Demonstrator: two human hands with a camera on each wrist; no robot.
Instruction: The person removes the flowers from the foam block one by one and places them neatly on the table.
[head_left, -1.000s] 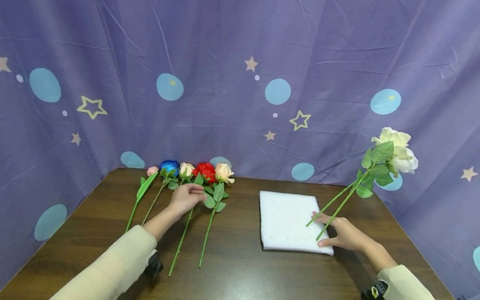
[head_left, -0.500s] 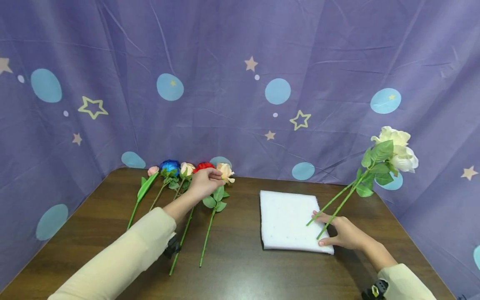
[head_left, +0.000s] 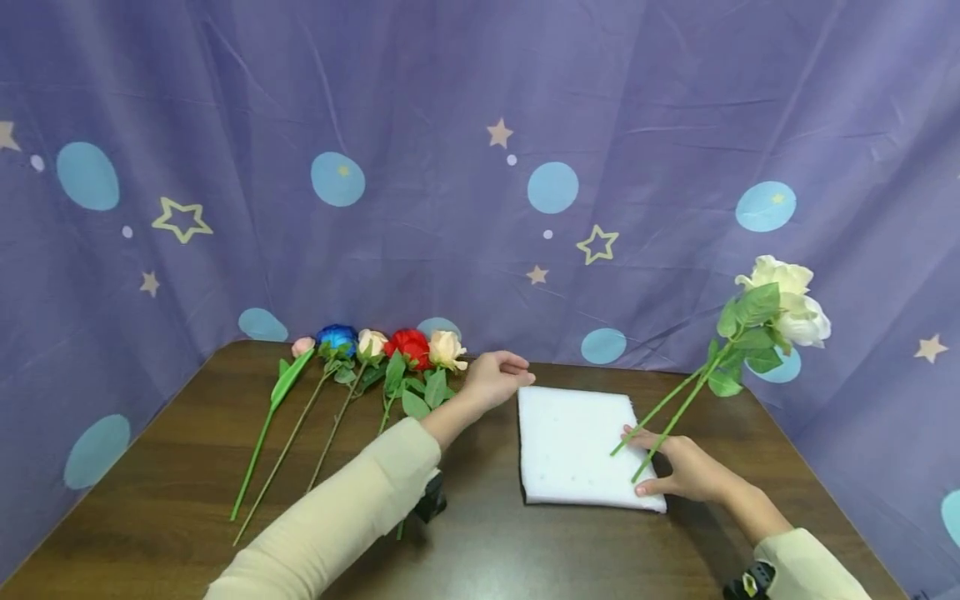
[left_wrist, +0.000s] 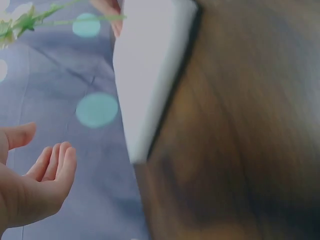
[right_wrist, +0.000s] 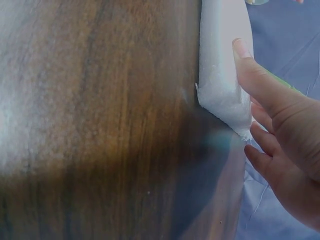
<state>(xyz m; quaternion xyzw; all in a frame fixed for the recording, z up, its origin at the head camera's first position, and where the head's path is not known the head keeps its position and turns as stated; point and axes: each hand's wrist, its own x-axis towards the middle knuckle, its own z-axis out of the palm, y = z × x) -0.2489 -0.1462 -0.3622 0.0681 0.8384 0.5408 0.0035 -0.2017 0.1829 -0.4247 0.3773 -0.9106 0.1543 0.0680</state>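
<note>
My left hand (head_left: pixel 495 379) hovers between the cream rose (head_left: pixel 447 349) and the far left corner of a white foam block (head_left: pixel 573 442). In the left wrist view its fingers (left_wrist: pixel 62 162) are loosely bent and the thumb stands apart, with nothing between them. My right hand (head_left: pixel 686 468) grips the block's right side; the right wrist view has the thumb (right_wrist: pixel 250 65) on the foam (right_wrist: pixel 222 65) and the other fingers by its end. Two white roses (head_left: pixel 787 300) stand in the block with green stems, leaning to the right.
Left of the block several artificial flowers lie in a row on the brown wooden table (head_left: pixel 480 550): a pink bud (head_left: pixel 303 346), a blue rose (head_left: pixel 337 338), a pale rose (head_left: pixel 371 342) and a red rose (head_left: pixel 411 347). A purple patterned curtain (head_left: pixel 450 125) hangs behind.
My left hand has moved right, from over the flower stems past the red and cream roses toward the foam block. My right hand, the block and the white roses have stayed put.
</note>
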